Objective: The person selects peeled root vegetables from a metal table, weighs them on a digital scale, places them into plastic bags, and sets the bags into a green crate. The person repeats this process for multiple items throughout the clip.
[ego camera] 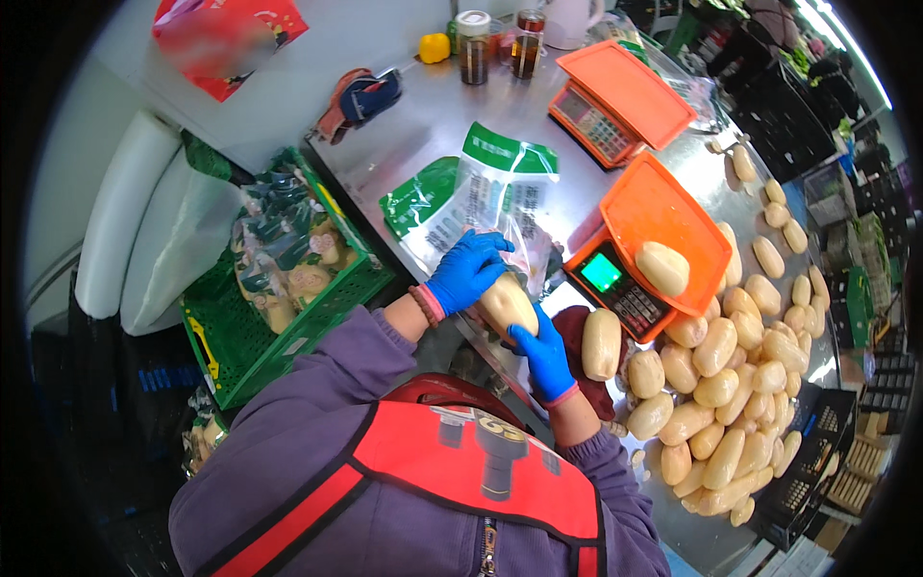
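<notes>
A peeled lotus root segment [508, 306] is gripped at its lower end by my right hand [546, 355], in a blue glove. My left hand [469, 270], gloved the same way, has its fingers on the near end of a clear plastic bag [505, 187] with a green band and printing. The upper end of the lotus root lies against that bag end, beside the left hand; whether it is inside is hard to tell. Another green-banded bag [425, 198] lies partly beneath. To the right, another lotus root [601, 345] rests on a dark red cloth [573, 324].
An orange scale [627, 288], display lit, carries one lotus root [662, 268]. A second orange scale [613, 108] stands behind. Lotus roots [728, 389] are heaped at right. Bagged roots fill part of a green crate [288, 353] at left. Jars [474, 50] stand at the back.
</notes>
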